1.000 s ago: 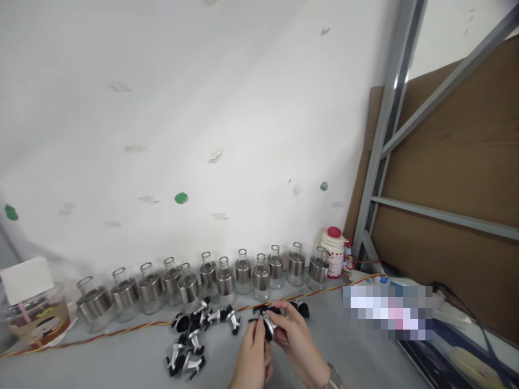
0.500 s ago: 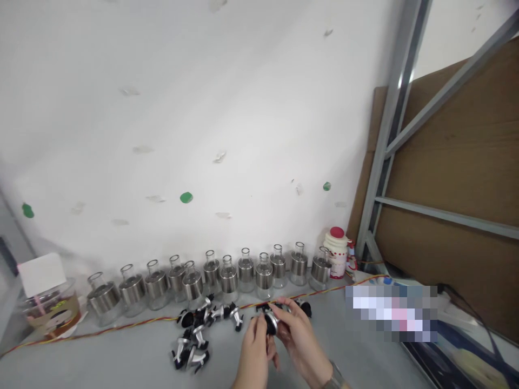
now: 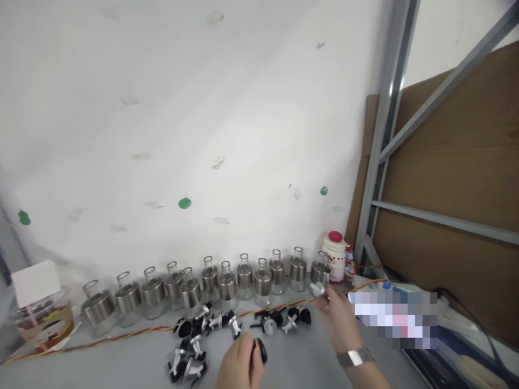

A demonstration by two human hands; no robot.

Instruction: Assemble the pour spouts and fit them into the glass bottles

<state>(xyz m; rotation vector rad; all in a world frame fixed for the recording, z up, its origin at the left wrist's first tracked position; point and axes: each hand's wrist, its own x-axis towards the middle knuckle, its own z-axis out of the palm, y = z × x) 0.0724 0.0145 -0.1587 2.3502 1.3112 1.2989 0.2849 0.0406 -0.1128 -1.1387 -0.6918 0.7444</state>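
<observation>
My left hand (image 3: pixel 240 363) is closed low in the view around a bottle pourer (image 3: pixel 259 351), of which only a round black part shows past the thumb. Further right, my right hand (image 3: pixel 339 317) reaches to the base of the rightmost glass bottle (image 3: pixel 321 267), fingers curled. At its fingertips is a small pale, shiny piece (image 3: pixel 317 289), too blurred to name. Between the hands lie several black and silver pourers (image 3: pixel 289 321). A larger heap of pourers (image 3: pixel 195 346) lies left of my left hand.
A row of clear bottles with metal bands (image 3: pixel 153 292) stands along the white wall. A twisted red and yellow cord (image 3: pixel 133 332) crosses the grey table. A drink cup (image 3: pixel 48 324) stands far left. A cream jar with a red lid (image 3: pixel 335 259) is behind the right end.
My hands were together on a black and silver pourer; now they are apart. The right moved right to the last bottle, the left slightly left and down with the black part.
</observation>
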